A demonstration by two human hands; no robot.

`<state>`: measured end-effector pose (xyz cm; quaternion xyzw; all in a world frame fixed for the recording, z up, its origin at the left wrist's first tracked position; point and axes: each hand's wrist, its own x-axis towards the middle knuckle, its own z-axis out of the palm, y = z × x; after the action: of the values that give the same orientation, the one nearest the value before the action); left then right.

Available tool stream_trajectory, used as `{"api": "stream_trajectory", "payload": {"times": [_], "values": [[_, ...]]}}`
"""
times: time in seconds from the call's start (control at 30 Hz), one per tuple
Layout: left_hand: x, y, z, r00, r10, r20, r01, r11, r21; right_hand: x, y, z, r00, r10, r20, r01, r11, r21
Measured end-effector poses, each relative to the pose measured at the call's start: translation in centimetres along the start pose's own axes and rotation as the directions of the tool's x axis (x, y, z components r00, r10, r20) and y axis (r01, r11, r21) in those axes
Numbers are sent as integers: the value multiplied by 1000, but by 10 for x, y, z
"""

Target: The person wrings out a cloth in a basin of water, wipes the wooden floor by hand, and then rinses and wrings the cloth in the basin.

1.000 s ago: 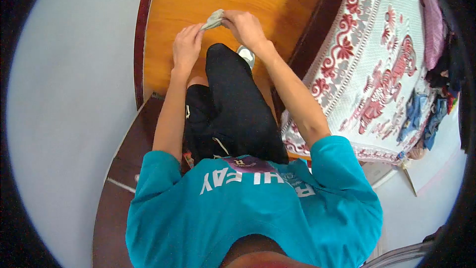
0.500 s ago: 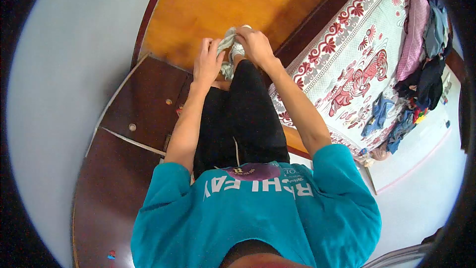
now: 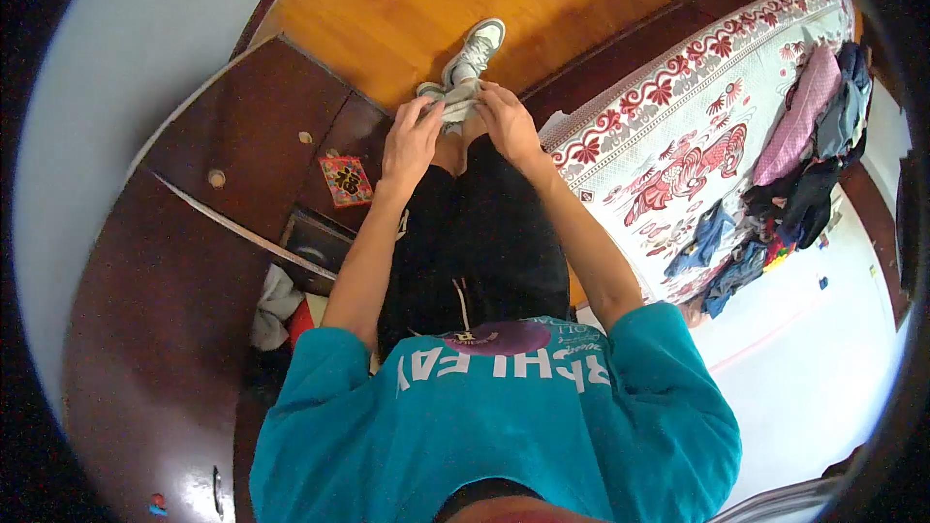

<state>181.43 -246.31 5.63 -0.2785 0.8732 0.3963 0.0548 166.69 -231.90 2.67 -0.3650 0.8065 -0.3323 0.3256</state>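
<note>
A light grey-green cloth (image 3: 459, 99) is stretched between my two hands, above my feet. My left hand (image 3: 413, 143) has its fingers closed on the cloth's left end. On the other end, my right hand (image 3: 508, 126) pinches the cloth near its fingertips. Just beyond the cloth is a white and grey shoe (image 3: 477, 46) on one foot. A second shoe (image 3: 429, 91) shows partly behind the cloth; the rest of it is hidden by the cloth and my hands.
A bed with a red and white patterned sheet (image 3: 620, 174) is at the right, with a pink cloth (image 3: 799, 116) and dark and blue clothes (image 3: 809, 199) on it. Dark brown cabinets (image 3: 174, 261) stand at the left, bearing a red paper (image 3: 346, 181). The floor (image 3: 387, 0) is wooden.
The view has shifted, bringing the red paper and both shoes into clearer sight. My hands have moved slightly downward in the view, with the cloth still held between them.
</note>
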Motion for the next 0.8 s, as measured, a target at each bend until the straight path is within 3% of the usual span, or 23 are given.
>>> {"api": "stream_trajectory", "payload": {"times": [0.4,0.5,0.67,0.8], "values": [[-63,-20,31,993,-88,-82,86,996,-25,-31,-10,21,990,75,121,-77,997,8],[-62,-16,42,981,-169,-92,167,985,-32,-32,-1,22,994,-16,110,17,1000,-6],[-73,-12,61,958,-226,-177,209,972,-109,-16,14,23,969,-28,244,36,999,-29],[-75,-15,76,935,-293,-199,275,955,-112,-5,26,33,948,-138,286,140,990,16]]}}
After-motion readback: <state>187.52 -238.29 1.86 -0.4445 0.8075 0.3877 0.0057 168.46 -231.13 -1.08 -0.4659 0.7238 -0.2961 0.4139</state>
